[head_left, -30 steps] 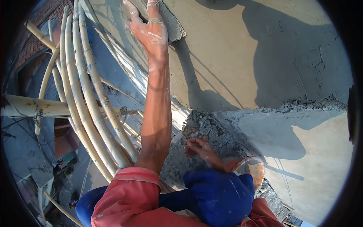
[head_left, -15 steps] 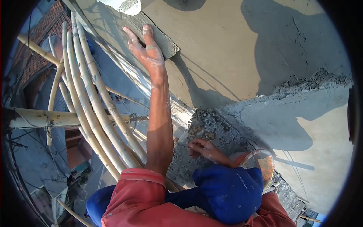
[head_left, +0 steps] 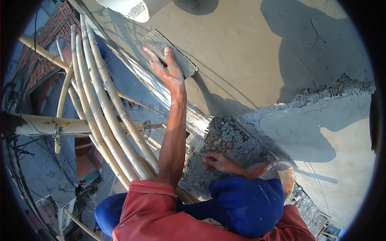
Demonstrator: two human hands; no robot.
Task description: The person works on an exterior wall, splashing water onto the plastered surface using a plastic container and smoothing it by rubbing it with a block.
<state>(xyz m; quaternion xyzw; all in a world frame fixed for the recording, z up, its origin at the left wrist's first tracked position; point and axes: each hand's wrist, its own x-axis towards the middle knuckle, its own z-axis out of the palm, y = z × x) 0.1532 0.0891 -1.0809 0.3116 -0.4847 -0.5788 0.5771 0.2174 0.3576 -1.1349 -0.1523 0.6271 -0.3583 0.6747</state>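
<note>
My left hand, dusted with cement, grips a grey rectangular plastering float. The thumb and a finger stretch along its back, and whatever handle it has is hidden under the palm. The float lies against the smooth, freshly plastered wall. My right hand is curled loosely beside my blue-clad knee, above rough crumbled mortar. Nothing shows between its fingers.
Bamboo poles of a scaffold rise at left, over roofs and cables far below. A bucket stands by my right knee. A white pipe-like piece juts out at the top. A rough mortar ledge crosses the wall.
My left hand and the float have shifted slightly down and right in view, as has most of the scene. The right hand stays curled by the knee.
</note>
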